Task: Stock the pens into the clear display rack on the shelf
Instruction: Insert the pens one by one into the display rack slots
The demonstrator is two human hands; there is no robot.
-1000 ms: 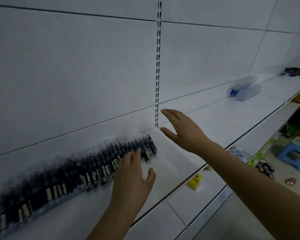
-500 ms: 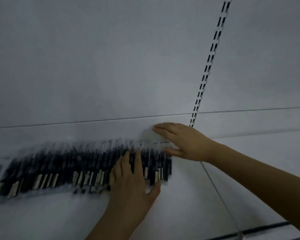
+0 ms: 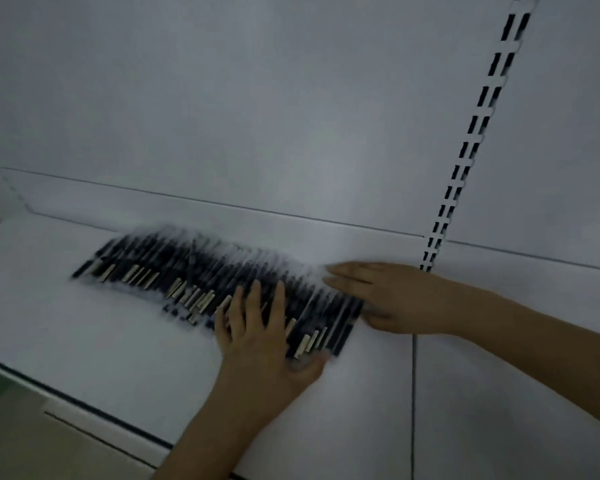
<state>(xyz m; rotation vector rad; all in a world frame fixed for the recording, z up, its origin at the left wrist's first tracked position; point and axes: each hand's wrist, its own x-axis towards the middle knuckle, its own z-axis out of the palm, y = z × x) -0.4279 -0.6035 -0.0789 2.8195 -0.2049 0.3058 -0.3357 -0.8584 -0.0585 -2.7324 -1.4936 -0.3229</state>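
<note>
A long row of dark pens (image 3: 174, 268) with pale labels fills the clear display rack (image 3: 340, 341), which lies along the white shelf (image 3: 84, 341). The rack's clear walls are hard to make out in the blur. My left hand (image 3: 260, 327) lies flat on the pens near the rack's right part, fingers straight, thumb at the front edge. My right hand (image 3: 392, 296) rests against the rack's right end with straight fingers along its back corner and the thumb by the front.
The white back wall rises right behind the rack. A slotted upright strip (image 3: 478, 133) runs down the wall just right of my right hand. A shelf seam (image 3: 413, 393) lies right of the rack. The shelf's front edge (image 3: 66, 400) is at lower left.
Both hands came down from above the shelf onto the rack's right end. The view swung left and downward, and the rack now lies further right in view.
</note>
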